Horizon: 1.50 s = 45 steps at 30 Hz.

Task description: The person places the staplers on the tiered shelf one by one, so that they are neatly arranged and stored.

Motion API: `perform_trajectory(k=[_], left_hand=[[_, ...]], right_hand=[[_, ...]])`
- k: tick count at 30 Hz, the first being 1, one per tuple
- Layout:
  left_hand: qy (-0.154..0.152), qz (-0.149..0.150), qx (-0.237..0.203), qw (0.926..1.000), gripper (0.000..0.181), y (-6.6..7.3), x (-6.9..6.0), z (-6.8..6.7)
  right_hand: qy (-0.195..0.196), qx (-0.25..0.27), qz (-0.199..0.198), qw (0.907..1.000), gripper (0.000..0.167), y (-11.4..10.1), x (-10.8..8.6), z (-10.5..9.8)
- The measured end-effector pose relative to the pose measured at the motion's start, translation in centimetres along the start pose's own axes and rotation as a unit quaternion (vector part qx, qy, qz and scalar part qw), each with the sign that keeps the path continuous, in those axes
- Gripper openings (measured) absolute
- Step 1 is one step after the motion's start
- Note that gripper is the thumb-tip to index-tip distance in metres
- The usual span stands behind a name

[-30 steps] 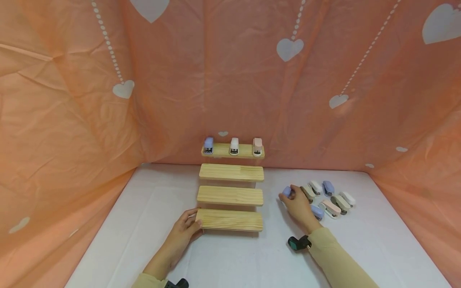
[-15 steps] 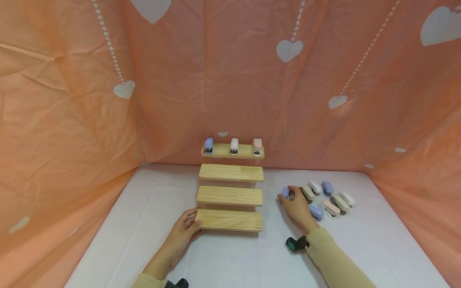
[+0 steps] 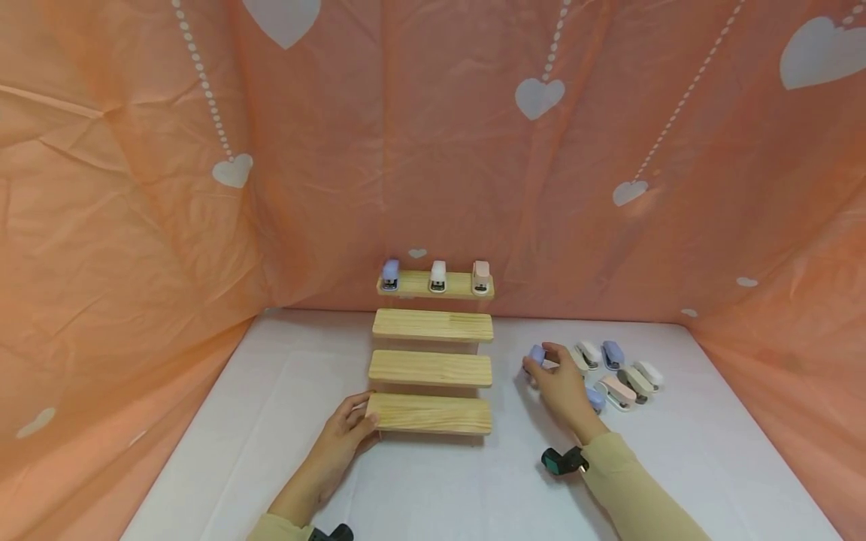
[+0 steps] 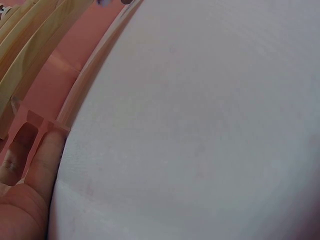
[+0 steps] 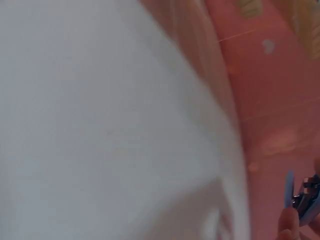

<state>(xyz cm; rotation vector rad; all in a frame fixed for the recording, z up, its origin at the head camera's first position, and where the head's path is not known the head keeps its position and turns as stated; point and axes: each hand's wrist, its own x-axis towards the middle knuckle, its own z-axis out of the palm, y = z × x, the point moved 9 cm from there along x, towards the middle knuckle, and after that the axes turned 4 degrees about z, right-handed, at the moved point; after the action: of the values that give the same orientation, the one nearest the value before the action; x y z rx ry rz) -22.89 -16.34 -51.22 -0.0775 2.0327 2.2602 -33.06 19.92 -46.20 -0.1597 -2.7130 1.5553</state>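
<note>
A four-tier stand with wooden shelves (image 3: 430,414) is in the middle of the head view. My left hand (image 3: 338,443) grips the left end of its lowest shelf, thumb on the front edge; in the left wrist view its fingers (image 4: 44,162) lie against the clear side panel. My right hand (image 3: 564,387) pinches a small blue-purple stapler (image 3: 537,355) between thumb and fingers, right of the stand. The right wrist view shows part of that stapler (image 5: 309,197) at the lower right edge. On the top shelf stand a purple stapler (image 3: 390,275), a white one (image 3: 437,276) and a pink one (image 3: 481,277).
Several staplers lie on the white table (image 3: 419,488) just right of my right hand, among them a pink one (image 3: 617,391), a purple one (image 3: 613,355) and a white one (image 3: 650,373). An orange curtain (image 3: 433,150) with hearts hangs behind and along both sides.
The stapler in my right hand has tilted and shifted up slightly, and that hand now covers more of the neighbouring staplers. My left hand keeps its grip on the shelf.
</note>
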Motion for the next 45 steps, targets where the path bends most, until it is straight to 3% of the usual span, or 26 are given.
perform_trajectory(k=[5,10,14,19,24,35,45], left_hand=[[0.002,-0.001,0.001,1.0,0.048,0.0,0.0,-0.1],[0.002,-0.003,-0.001,1.0,0.048,0.0,0.0,-0.1],[0.001,-0.005,-0.003,1.0,0.048,0.0,-0.1,0.0],[0.0,-0.004,-0.007,1.0,0.048,0.0,-0.1,0.0],[0.001,-0.003,-0.007,1.0,0.047,0.0,-0.1,-0.1],[0.008,-0.004,-0.016,0.9998,0.046,0.0,0.0,-0.1],[-0.002,0.0,-0.02,0.9998,0.047,-0.3,0.2,-0.1]], right_hand=[[0.032,0.002,-0.059,0.9978,0.062,-2.6,-0.8,-0.9],[0.022,0.065,-0.094,0.9932,0.061,-4.8,-1.7,-0.8],[0.012,0.101,-0.138,0.9852,0.058,-6.7,-2.5,-0.3],[0.015,0.096,-0.203,0.9744,0.05,-9.2,-3.6,0.5],[0.003,0.114,-0.241,0.9638,0.046,-11.4,-4.0,1.6],[-0.055,0.126,-0.263,0.9549,0.049,-15.6,-3.9,6.0],[-0.069,0.115,-0.237,0.9621,0.049,-17.5,-3.1,9.9]])
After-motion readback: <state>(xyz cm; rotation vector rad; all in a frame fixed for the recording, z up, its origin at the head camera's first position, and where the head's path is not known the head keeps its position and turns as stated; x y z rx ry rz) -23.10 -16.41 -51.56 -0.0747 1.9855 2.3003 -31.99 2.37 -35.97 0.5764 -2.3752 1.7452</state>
